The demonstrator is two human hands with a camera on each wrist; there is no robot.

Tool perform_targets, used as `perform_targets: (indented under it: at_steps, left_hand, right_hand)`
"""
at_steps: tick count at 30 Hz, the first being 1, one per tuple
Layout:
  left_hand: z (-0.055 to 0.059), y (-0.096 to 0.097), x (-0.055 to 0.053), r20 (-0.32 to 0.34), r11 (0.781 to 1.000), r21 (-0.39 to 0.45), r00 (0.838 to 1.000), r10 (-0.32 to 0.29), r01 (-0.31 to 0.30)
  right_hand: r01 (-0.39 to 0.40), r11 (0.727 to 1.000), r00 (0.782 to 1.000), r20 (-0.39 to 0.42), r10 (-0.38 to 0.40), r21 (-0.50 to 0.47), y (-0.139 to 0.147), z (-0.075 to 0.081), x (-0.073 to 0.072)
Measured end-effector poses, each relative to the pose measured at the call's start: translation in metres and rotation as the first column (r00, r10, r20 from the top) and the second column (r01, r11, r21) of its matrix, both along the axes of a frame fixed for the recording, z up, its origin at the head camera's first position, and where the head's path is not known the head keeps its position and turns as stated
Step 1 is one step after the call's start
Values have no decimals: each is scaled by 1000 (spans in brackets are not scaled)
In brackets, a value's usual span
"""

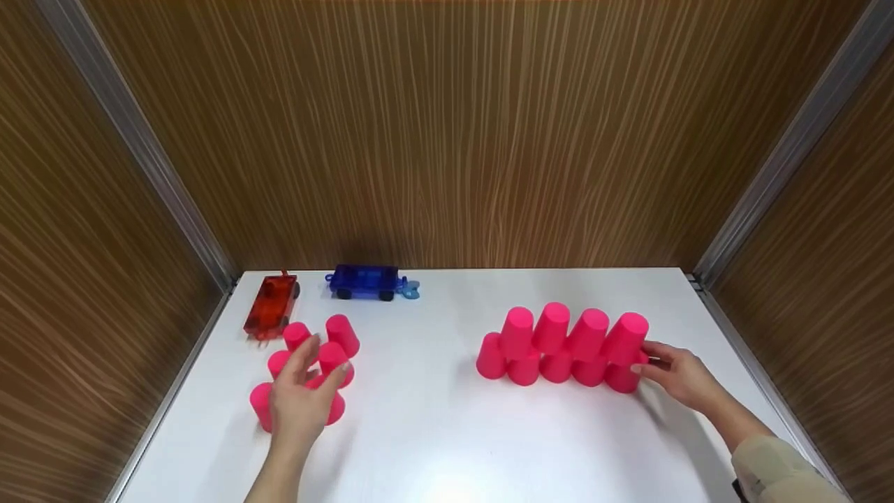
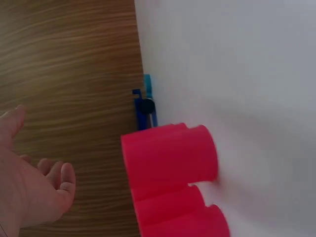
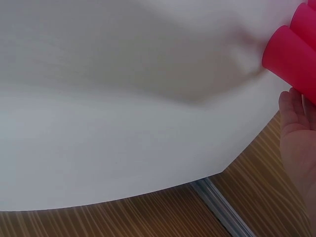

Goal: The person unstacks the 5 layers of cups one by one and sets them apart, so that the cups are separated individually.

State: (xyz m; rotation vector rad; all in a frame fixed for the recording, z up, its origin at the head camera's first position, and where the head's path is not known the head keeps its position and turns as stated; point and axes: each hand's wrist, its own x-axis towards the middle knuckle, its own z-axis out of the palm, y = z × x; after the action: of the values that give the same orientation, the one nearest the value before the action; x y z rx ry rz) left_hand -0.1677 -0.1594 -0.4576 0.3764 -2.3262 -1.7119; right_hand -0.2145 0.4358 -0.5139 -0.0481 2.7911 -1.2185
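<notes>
Upside-down pink cups stand in two groups on the white table. My left hand [image 1: 299, 402] is held over the loose left group, fingers and thumb spread with nothing between them, hiding part of a cup [image 1: 334, 409]. In the left wrist view the left hand [image 2: 37, 197] is apart from the nearest cup [image 2: 170, 158]. At the right, a row of cups carries a second layer, with an upper cup [image 1: 625, 339] over the row's end. My right hand [image 1: 688, 381] grips the lower end cup [image 1: 621, 379], thumb in front and fingers behind.
A red toy wagon [image 1: 272, 305] and a blue toy wagon [image 1: 364, 281] with a light blue hitch stand at the back left. Wood-grain panels [image 1: 461, 140] wall in the table [image 1: 447, 433] at the back and both sides, with metal posts in the corners.
</notes>
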Motion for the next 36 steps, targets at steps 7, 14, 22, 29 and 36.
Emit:
perform_targets:
  at_steps: [7, 14, 22, 29, 36]
  left_hand:
    - [24, 58, -25, -150, 984, -46, 973, -178, 173]
    - [32, 128, -50, -209, 933, -70, 909, -360, 353]
    - [28, 186, -68, -162, 883, -60, 869, -468, 465]
    - [17, 212, -79, -93, 864, -56, 859, -504, 501]
    - [2, 227, -84, -25, 860, -37, 860, -510, 509]
  right_hand:
    - [8, 1000, 1000, 26, -8, -10, 1, 0, -1]
    - [10, 1000, 999, 36, -9, -23, 0, 1, -1]
    - [-6, 1000, 1000, -3, 6, -24, 1, 2, -1]
    - [3, 1000, 1000, -7, -3, -21, 1, 2, -1]
    - [0, 1000, 1000, -14, 0, -18, 0, 0, -1]
